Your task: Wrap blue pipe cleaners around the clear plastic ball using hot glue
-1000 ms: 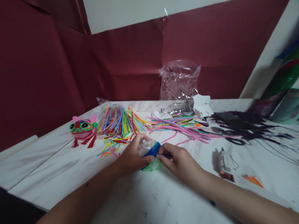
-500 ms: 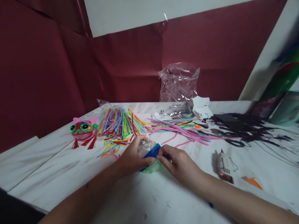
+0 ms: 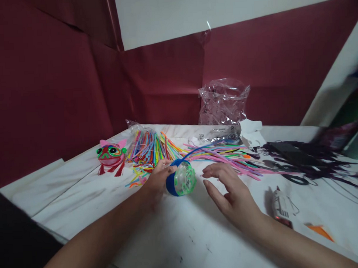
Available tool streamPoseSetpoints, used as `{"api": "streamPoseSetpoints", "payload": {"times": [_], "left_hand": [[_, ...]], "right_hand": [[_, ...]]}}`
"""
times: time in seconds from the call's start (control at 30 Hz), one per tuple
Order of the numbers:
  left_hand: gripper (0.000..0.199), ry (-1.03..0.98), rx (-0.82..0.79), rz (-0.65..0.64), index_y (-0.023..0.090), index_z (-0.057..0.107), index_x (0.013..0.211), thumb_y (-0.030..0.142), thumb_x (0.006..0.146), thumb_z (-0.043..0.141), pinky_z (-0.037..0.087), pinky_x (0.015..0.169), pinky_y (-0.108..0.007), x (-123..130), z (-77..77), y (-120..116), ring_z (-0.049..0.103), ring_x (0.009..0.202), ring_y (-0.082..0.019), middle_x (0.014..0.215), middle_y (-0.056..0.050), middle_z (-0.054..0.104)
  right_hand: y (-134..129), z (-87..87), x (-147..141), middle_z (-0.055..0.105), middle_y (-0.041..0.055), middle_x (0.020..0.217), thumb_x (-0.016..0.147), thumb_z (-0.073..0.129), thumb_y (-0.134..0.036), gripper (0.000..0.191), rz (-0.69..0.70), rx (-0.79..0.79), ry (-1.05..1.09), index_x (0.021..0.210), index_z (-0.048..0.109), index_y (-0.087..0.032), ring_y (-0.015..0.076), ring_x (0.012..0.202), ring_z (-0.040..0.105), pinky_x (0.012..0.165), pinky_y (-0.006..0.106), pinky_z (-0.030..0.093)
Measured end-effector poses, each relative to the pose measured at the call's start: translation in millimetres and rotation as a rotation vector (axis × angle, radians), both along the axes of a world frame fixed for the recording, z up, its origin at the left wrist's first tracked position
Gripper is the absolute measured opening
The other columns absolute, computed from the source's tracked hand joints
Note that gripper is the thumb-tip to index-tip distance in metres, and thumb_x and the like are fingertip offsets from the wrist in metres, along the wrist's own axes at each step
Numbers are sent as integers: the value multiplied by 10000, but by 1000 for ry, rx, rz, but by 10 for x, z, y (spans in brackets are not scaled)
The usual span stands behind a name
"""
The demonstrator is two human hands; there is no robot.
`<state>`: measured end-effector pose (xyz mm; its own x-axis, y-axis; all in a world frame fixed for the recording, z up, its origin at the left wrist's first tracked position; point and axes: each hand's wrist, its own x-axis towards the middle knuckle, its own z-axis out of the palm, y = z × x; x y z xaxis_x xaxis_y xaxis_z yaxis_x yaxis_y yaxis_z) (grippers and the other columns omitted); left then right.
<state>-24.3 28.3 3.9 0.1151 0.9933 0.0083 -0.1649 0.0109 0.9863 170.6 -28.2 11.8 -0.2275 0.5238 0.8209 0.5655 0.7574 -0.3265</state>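
My left hand (image 3: 159, 177) grips a clear plastic cup-like piece (image 3: 184, 178), perhaps a cut bottle end, from its left side. Blue pipe cleaner (image 3: 170, 185) is wound round it in a wide band, and bright green shows along its edge. A loose blue length (image 3: 194, 150) curves up and away to the right. To the right of the piece, apart from it, my right hand (image 3: 230, 193) is open with thumb and fingers spread. Several multicoloured pipe cleaners (image 3: 146, 147) lie behind my left hand, partly in a clear bag.
A decorated animal head (image 3: 111, 156) with red tassels stands at the left. Pink and purple pipe cleaners (image 3: 227, 159) lie behind my hands. Rightward are scissors (image 3: 295, 179), dark strands (image 3: 313, 159), a glue gun (image 3: 280, 206) and an orange piece (image 3: 320, 233). A crumpled clear bag (image 3: 223, 102) stands at the back.
My right hand has let go of the blue pipe cleaner and moved right, its fingers opening. The plastic piece has turned, showing its green end, and the loose blue length now sticks out. The view has shifted slightly left.
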Motion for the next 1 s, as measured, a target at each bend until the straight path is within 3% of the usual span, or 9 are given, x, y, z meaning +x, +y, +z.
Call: {"api": "streamPoseSetpoints", "payload": {"times": [0.17, 0.27, 0.4, 0.53, 0.73, 0.9, 1.0], "left_hand": [[280, -233, -80, 41, 188, 530, 881, 286, 667, 681, 463, 637, -259, 30, -50, 49, 603, 655, -146, 729, 20, 615], [236, -282, -166, -13, 159, 575, 877, 330, 721, 625, 486, 682, -306, 45, -45, 77, 626, 676, -185, 714, -12, 646], [359, -381, -378, -118, 124, 631, 946, 418, 831, 461, 492, 745, -337, -14, 50, 102, 649, 753, -210, 765, -57, 692], [435, -429, -408, -98, 161, 630, 1036, 482, 848, 405, 489, 785, -418, -105, 137, 99, 645, 848, -243, 890, -69, 710], [527, -403, -423, -181, 157, 582, 1150, 529, 841, 372, 465, 797, -540, -102, 150, 59, 620, 947, -310, 1106, -131, 658], [489, -379, -429, -182, 147, 592, 1107, 506, 826, 414, 472, 814, -492, -46, 120, 28, 623, 931, -286, 1057, -120, 671], [456, -332, -330, -177, 135, 590, 1060, 488, 804, 459, 487, 779, -444, -16, 66, 30, 631, 905, -285, 981, -118, 685]], "right_hand": [[43, -152, -48, 614, 84, 979, 845, 508, -170, 152, 23, -155, -58, 989, 516, -219, 235, 942, 566, 774, 371, 489], [71, -227, -54, 621, 91, 1042, 833, 514, -208, 218, 28, -236, -89, 1050, 510, -226, 244, 973, 581, 775, 379, 506], [76, -270, -57, 626, 98, 1066, 820, 516, -244, 268, 12, -351, -81, 1086, 491, -231, 246, 950, 614, 720, 376, 535], [76, -307, -87, 619, 109, 1047, 828, 495, -280, 290, 26, -419, -46, 1110, 467, -219, 246, 964, 620, 702, 375, 553], [69, -339, -125, 599, 99, 1062, 822, 506, -233, 312, 61, -394, -46, 1130, 455, -222, 236, 981, 605, 736, 371, 552], [34, -288, -112, 561, 107, 1123, 841, 484, -160, 333, 62, -217, -120, 1165, 462, -232, 235, 1040, 562, 793, 379, 537], [19, -268, -103, 541, 117, 1158, 829, 485, -125, 383, 61, -111, -170, 1196, 475, -234, 248, 1087, 538, 875, 414, 505]]}}
